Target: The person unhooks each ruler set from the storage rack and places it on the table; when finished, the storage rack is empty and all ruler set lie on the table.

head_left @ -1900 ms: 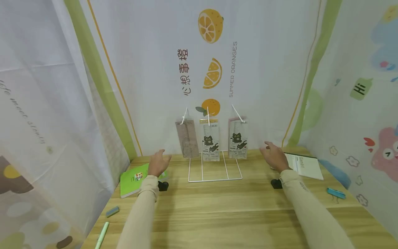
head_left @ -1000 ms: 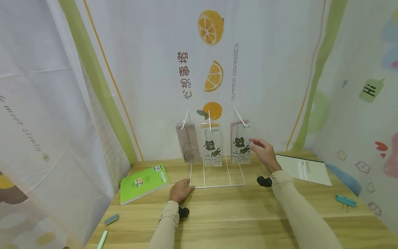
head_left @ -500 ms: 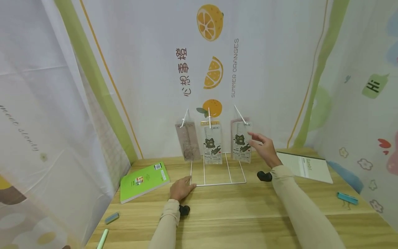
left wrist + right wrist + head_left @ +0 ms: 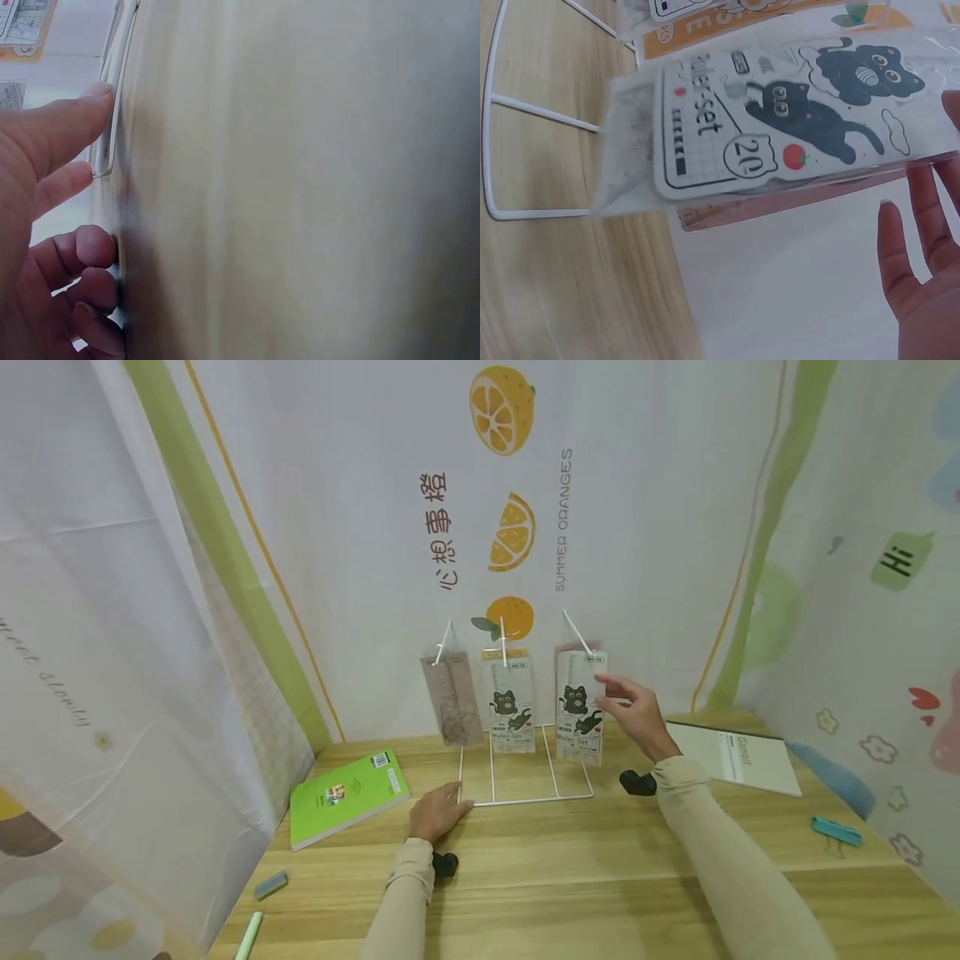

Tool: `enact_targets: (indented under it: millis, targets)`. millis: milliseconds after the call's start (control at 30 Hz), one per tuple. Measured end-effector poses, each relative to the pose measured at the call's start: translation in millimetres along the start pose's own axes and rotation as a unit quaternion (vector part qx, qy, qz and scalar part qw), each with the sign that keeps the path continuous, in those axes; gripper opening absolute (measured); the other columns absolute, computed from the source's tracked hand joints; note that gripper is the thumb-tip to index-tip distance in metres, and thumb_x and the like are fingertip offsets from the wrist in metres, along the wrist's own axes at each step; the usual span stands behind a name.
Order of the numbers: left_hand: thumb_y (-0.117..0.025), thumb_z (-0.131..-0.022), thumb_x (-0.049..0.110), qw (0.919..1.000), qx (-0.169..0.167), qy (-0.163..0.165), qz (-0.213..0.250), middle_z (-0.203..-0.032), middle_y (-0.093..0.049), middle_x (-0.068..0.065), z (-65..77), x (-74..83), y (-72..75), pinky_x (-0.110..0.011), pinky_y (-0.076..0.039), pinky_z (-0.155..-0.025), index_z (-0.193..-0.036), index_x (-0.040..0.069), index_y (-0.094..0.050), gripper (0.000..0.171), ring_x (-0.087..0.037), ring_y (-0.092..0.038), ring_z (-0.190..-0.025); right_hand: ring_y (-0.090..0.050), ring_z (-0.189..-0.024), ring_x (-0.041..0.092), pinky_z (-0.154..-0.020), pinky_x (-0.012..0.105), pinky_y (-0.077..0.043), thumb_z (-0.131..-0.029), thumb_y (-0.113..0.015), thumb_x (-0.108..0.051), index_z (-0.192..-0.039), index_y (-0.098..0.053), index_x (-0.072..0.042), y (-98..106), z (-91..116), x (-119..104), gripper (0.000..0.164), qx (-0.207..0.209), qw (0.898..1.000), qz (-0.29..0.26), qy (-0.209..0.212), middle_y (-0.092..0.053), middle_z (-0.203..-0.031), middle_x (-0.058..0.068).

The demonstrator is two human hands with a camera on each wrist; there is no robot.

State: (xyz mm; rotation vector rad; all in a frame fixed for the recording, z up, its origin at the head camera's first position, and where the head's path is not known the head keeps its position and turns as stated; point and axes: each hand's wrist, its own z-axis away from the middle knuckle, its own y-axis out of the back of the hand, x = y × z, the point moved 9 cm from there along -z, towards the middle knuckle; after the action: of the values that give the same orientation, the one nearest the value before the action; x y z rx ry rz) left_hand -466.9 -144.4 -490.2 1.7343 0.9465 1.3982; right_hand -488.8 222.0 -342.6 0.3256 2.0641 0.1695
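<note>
A white wire rack (image 4: pixel 525 802) stands on the wooden table, with clear packs hanging from its hooks. My right hand (image 4: pixel 637 717) pinches the right edge of the front ruler set (image 4: pixel 579 714) on the right hook. In the right wrist view this ruler set (image 4: pixel 802 112) shows black cats and tilts away from the pinkish pack (image 4: pixel 727 213) behind it. Another ruler set (image 4: pixel 512 706) hangs in the middle, and a brownish pack (image 4: pixel 452 702) on the left. My left hand (image 4: pixel 437 816) holds the rack's front left corner with thumb and index finger; its other fingers are curled at the table.
A green book (image 4: pixel 345 802) lies at the left, near a small grey-blue block (image 4: pixel 271 885) and a pale green pen (image 4: pixel 249 935). On the right are a white notepad (image 4: pixel 738 760) and a small teal object (image 4: pixel 836 831). Printed curtains hang behind and at both sides.
My left hand has come right and down to the rack's corner. My right hand has moved left to the right-hand ruler set and grasped its edge; the pack's lower end has swung forward.
</note>
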Motion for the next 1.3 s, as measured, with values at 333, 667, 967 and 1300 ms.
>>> enact_targets:
  millis: [333,667,967,1300]
  targets:
    - [-0.071,-0.091,0.045,0.9999,0.0,0.008,0.01,-0.128,-0.068,-0.018,1.0,-1.9,-0.5,-0.049,-0.054,-0.074,-0.133,0.013,-0.066,0.052,-0.041,-0.067,-0.108,-0.06,-0.091,0.0,-0.078,0.013,-0.049,-0.095,-0.07,-0.011,-0.131,-0.063,0.002,8.4,13.6,-9.5,0.039,0.005,1.0,0.005,0.022,-0.066,-0.11,0.028]
    - [-0.07,-0.091,0.043,0.9999,-0.003,0.003,0.011,-0.129,-0.067,-0.018,1.8,-2.8,-2.2,-0.052,-0.054,-0.078,-0.133,0.012,-0.066,0.053,-0.042,-0.067,-0.109,-0.063,-0.082,0.007,-0.072,0.016,-0.051,-0.094,-0.068,0.0,-0.129,-0.06,0.01,11.4,39.8,-46.6,0.037,-0.009,0.999,0.024,0.022,-0.067,-0.107,0.034]
    - [-0.07,-0.092,0.043,0.9998,-0.009,0.007,0.014,-0.13,-0.067,-0.018,0.9,-1.8,-1.2,-0.055,-0.054,-0.084,-0.134,0.012,-0.065,0.052,-0.042,-0.065,-0.113,-0.062,-0.071,0.009,-0.067,0.017,-0.051,-0.092,-0.068,0.005,-0.126,-0.061,0.013,14.0,46.0,-65.9,0.036,-0.025,0.998,0.015,0.052,-0.065,-0.092,0.031]
    - [-0.07,-0.092,0.043,0.9997,-0.003,0.003,0.026,-0.131,-0.066,-0.017,3.4,0.6,-0.2,-0.057,-0.053,-0.086,-0.134,0.011,-0.066,0.052,-0.043,-0.065,-0.114,-0.064,-0.064,0.016,-0.064,0.02,-0.053,-0.091,-0.071,0.001,-0.13,-0.06,0.008,22.3,41.7,-45.8,0.042,-0.025,0.998,-0.022,0.057,-0.067,-0.083,0.006]
